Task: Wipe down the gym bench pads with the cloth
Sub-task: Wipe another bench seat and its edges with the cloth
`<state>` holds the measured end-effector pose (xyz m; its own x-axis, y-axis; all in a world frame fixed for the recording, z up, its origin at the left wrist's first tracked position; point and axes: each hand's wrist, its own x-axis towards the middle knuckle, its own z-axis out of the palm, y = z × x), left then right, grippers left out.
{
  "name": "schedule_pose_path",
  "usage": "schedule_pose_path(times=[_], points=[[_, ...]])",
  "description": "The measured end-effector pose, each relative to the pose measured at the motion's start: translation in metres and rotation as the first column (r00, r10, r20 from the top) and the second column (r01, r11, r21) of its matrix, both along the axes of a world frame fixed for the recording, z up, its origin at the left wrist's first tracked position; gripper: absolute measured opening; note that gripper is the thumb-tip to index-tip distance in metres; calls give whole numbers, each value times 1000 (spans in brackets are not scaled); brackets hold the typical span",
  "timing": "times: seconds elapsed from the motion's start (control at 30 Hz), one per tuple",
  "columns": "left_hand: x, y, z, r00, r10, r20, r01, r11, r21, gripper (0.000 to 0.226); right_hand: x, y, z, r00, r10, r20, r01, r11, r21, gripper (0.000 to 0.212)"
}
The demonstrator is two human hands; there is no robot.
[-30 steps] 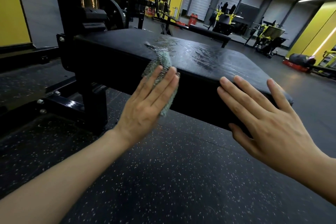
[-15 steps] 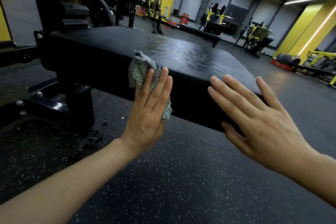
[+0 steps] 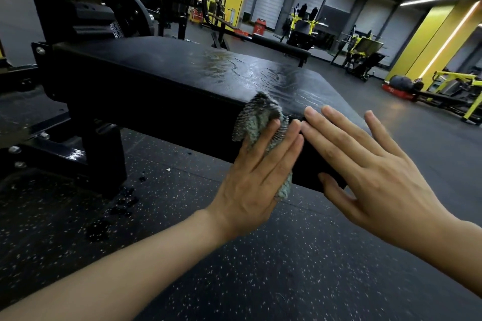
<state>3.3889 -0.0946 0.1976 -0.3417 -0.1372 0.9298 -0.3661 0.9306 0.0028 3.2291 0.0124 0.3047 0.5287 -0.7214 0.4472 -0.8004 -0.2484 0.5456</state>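
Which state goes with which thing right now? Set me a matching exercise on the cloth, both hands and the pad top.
Things:
1. cloth
2. left hand
3. right hand
4. pad top

States:
A. bare, fingers straight and spread, holding nothing
B. bunched against the pad's near side under a palm
C. streaked with wet marks
D. fingers straight, pressing fabric to the pad

Pairs: 1-B, 2-D, 3-A, 4-C.

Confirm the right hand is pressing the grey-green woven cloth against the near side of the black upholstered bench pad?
No: the head view shows the left hand pressing the grey-green woven cloth against the near side of the black upholstered bench pad.
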Motion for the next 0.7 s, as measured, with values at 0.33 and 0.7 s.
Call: schedule_pose_path(times=[0.33, 0.7], points=[[26, -14, 2, 978, 155, 138, -126, 972, -199, 74, -9, 6, 1, 1000, -2, 27, 2, 1000, 11, 66], [76, -33, 0, 969, 207, 139, -185, 970, -155, 78, -12, 9, 1, 1000, -27, 6, 26, 999, 24, 67]])
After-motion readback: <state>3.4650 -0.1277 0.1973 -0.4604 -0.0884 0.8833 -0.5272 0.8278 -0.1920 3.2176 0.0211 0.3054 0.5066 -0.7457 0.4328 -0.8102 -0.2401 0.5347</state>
